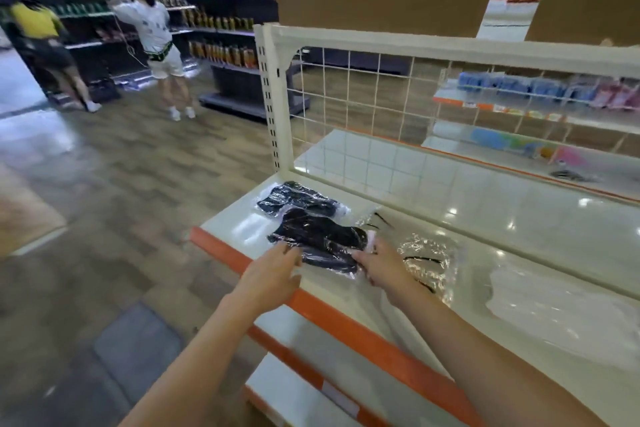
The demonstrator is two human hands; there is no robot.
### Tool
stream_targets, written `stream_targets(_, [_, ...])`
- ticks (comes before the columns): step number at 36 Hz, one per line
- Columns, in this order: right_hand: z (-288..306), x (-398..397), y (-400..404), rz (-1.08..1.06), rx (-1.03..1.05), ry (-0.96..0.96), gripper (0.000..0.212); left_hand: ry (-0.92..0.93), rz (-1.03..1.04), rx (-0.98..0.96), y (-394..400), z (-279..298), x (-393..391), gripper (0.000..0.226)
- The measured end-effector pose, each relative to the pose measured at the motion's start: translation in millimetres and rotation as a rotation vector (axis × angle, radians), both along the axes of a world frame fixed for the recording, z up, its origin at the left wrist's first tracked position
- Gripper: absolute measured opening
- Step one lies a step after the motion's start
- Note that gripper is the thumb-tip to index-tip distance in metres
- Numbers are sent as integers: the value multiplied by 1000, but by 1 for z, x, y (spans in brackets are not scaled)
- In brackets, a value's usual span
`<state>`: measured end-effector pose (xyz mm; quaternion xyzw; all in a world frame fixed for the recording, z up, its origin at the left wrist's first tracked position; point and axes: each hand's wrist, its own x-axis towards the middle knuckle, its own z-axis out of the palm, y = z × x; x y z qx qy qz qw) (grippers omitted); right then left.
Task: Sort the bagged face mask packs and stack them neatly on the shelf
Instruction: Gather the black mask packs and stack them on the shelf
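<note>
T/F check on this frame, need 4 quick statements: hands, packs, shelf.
1. Both hands are at the near black mask pack. True: the left hand touches its left edge and the right hand its right end.
2. A second black pack lies behind it on the shelf. True.
3. The clear packs lie left of the black ones. False: they lie to the right.
4. The shelf's front edge strip is blue. False: it is orange.
</note>
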<state>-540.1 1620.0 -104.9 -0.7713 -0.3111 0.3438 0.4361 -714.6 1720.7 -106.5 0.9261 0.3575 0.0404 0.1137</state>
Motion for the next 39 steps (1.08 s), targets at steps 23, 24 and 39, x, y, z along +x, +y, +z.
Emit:
stream_targets(23, [18,27,81,14,-76,118,11,73,-236,-29,-14,3,23,29])
stream_targets(24, [21,31,73,26,-57,25,13,69,-261,-17,-16,3,30,29])
stream_targets(39, [30,132,-140,155,-526,-1073,39,66,-714,188,-121,21,191,25])
